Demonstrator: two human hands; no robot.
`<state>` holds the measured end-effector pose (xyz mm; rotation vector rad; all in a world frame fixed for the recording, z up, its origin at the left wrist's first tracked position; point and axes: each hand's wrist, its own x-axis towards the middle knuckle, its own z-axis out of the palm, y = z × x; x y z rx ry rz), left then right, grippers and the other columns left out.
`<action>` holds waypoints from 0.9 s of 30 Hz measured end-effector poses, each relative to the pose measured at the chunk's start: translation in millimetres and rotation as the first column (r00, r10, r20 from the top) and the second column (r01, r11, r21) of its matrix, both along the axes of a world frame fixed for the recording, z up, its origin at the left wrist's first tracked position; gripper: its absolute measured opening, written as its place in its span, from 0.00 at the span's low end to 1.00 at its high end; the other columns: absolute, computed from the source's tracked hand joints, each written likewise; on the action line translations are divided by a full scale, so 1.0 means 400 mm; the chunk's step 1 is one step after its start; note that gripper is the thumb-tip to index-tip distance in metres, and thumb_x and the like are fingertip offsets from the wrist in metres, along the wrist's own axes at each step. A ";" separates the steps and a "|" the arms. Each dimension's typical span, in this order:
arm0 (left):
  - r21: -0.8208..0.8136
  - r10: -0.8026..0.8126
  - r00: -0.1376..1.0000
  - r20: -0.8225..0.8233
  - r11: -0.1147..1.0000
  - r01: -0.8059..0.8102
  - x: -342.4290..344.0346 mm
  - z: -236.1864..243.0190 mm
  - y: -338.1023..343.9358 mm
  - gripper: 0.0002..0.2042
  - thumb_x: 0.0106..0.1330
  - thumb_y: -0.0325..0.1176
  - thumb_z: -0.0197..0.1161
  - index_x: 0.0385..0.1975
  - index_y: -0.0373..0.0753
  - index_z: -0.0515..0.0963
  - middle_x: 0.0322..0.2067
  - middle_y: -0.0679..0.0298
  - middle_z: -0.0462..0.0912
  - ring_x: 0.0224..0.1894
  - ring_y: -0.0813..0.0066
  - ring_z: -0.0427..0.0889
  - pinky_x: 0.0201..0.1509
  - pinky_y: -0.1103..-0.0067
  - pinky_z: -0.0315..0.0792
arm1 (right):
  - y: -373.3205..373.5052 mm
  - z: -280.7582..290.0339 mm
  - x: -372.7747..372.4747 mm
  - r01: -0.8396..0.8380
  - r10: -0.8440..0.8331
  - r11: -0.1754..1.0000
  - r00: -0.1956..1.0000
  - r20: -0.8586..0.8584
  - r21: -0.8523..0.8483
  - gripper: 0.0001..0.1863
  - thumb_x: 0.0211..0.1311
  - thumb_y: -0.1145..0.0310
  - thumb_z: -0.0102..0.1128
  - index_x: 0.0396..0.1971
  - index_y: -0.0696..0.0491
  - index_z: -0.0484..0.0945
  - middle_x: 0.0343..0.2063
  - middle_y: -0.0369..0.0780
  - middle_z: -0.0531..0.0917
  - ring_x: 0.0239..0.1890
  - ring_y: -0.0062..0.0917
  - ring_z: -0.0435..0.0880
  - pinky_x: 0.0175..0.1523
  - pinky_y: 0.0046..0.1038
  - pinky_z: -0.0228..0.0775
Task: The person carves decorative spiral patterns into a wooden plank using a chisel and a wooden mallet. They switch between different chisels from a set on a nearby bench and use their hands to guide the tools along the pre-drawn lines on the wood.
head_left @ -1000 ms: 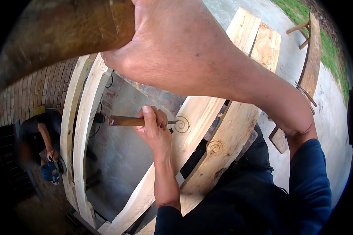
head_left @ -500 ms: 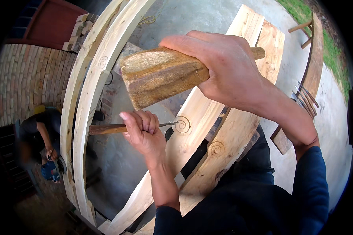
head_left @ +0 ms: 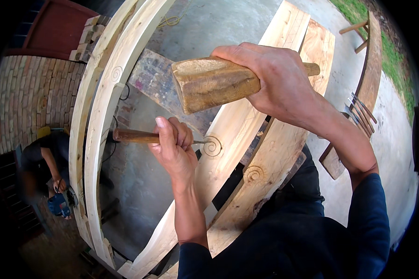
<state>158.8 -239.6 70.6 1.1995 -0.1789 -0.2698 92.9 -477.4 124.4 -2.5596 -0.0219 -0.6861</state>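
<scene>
My left hand (head_left: 172, 145) grips a chisel by its brown wooden handle (head_left: 135, 136), with its steel tip at a carved spiral (head_left: 212, 145) on a pale plank (head_left: 222, 163). Above it, my right hand (head_left: 273, 79) is wrapped round a squarish wooden mallet (head_left: 207, 83), whose handle end pokes out to the right. A second plank (head_left: 275, 153) alongside bears another carved spiral (head_left: 253, 175).
Two long curved beams (head_left: 100, 156) run along the left. Beyond them a co-worker (head_left: 44, 158) holds a blue power tool (head_left: 59, 204). A wooden bench (head_left: 370, 58) on the right carries several chisels (head_left: 361, 116). A brick stack (head_left: 30, 100) stands at the left.
The mallet swung down from close to the camera to above my left hand, then shifted slightly right and up. My left hand, still on the chisel, has shifted slightly.
</scene>
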 end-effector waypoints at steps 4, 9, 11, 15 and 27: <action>-0.001 -0.021 1.000 -0.009 1.000 0.021 0.003 -0.003 0.000 0.28 0.89 0.46 0.53 0.20 0.47 0.56 0.16 0.73 0.54 0.18 0.84 0.46 0.21 0.78 0.43 | 0.003 0.004 -0.005 0.007 -0.007 1.000 0.997 -0.072 0.007 0.31 0.53 0.82 0.69 0.60 0.49 0.84 0.45 0.42 0.91 0.47 0.43 0.91 0.49 0.39 0.84; 0.086 -0.035 0.999 0.009 0.996 0.034 -0.010 0.006 -0.031 0.25 0.86 0.42 0.60 0.22 0.46 0.62 0.18 0.74 0.57 0.18 0.85 0.50 0.21 0.78 0.44 | -0.005 -0.001 0.002 -0.015 0.015 1.000 1.000 -0.001 -0.024 0.30 0.50 0.80 0.71 0.58 0.48 0.85 0.39 0.42 0.90 0.42 0.41 0.91 0.43 0.40 0.83; 0.151 -0.032 0.999 0.031 0.988 0.026 -0.023 0.007 -0.053 0.23 0.84 0.41 0.63 0.23 0.45 0.64 0.19 0.75 0.58 0.19 0.86 0.52 0.21 0.79 0.45 | 0.000 0.016 0.017 -0.054 0.049 0.997 0.994 0.094 0.051 0.28 0.51 0.78 0.73 0.56 0.49 0.85 0.37 0.41 0.90 0.41 0.42 0.91 0.42 0.40 0.82; 0.148 -0.055 0.995 0.083 0.988 0.043 -0.027 -0.011 -0.046 0.23 0.83 0.39 0.65 0.23 0.44 0.65 0.19 0.75 0.59 0.19 0.86 0.53 0.21 0.79 0.45 | 0.027 0.129 0.071 -0.093 0.000 0.967 0.931 0.365 0.239 0.27 0.53 0.75 0.77 0.56 0.51 0.85 0.42 0.41 0.93 0.45 0.40 0.93 0.47 0.36 0.85; 0.115 -0.063 0.995 0.072 0.992 0.055 -0.023 -0.012 -0.038 0.20 0.80 0.39 0.67 0.23 0.41 0.72 0.17 0.73 0.65 0.18 0.85 0.58 0.22 0.78 0.49 | 0.056 0.219 0.141 -0.066 0.059 0.998 0.895 0.441 0.000 0.13 0.50 0.70 0.77 0.38 0.53 0.90 0.29 0.43 0.91 0.34 0.34 0.94 0.39 0.38 0.84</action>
